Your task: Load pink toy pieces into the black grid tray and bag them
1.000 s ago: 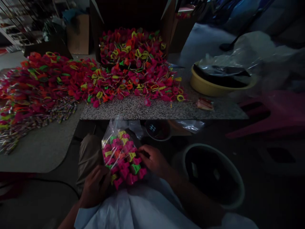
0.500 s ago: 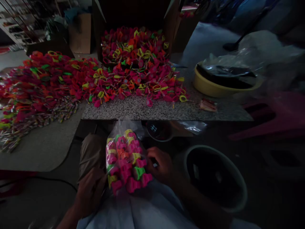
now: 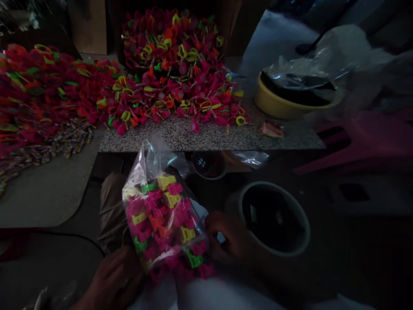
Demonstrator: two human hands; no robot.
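A clear plastic bag (image 3: 161, 211) stuffed with small pink, yellow, green and orange plastic toys rests on my lap. My left hand (image 3: 111, 280) grips its lower left corner. My right hand (image 3: 230, 237) holds its lower right side, fingers curled against the plastic. The bag's open top stands up towards the table edge. A large heap of the same bright toys (image 3: 174, 73) covers the speckled stone tabletop (image 3: 213, 137) in front of me and spills from a dark cardboard box at the back.
A second heap of toys (image 3: 41, 94) and small wrapped sticks (image 3: 61, 144) lies on a grey surface to the left. A yellow basin (image 3: 280, 105) covered with plastic sits on the table's right. A round dark bucket (image 3: 274, 217) stands by my right knee.
The bag has tilted and shifted lower and slightly left in view, with its top opening up taller. Both hands slid down along its bottom corners. The view dipped downward.
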